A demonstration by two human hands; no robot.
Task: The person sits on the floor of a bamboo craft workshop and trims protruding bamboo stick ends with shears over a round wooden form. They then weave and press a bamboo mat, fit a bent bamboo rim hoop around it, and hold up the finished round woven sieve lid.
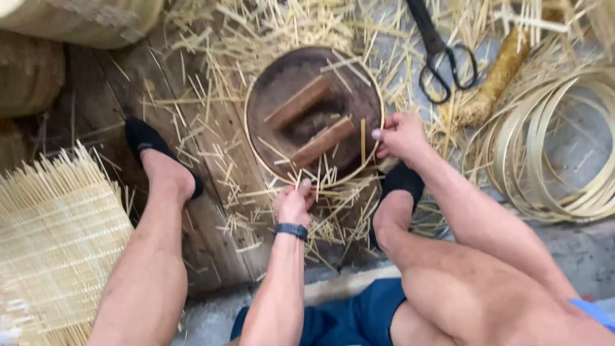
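You pinch the bamboo hoop around the round block: left hand nearest, right hand beside.

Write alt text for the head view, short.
Seen from above, a seated person's left hand and right hand grip a thin bamboo hoop around a round wooden block. Straw-like splints litter the plank floor, with scissors, coiled strips and a woven mat nearby.
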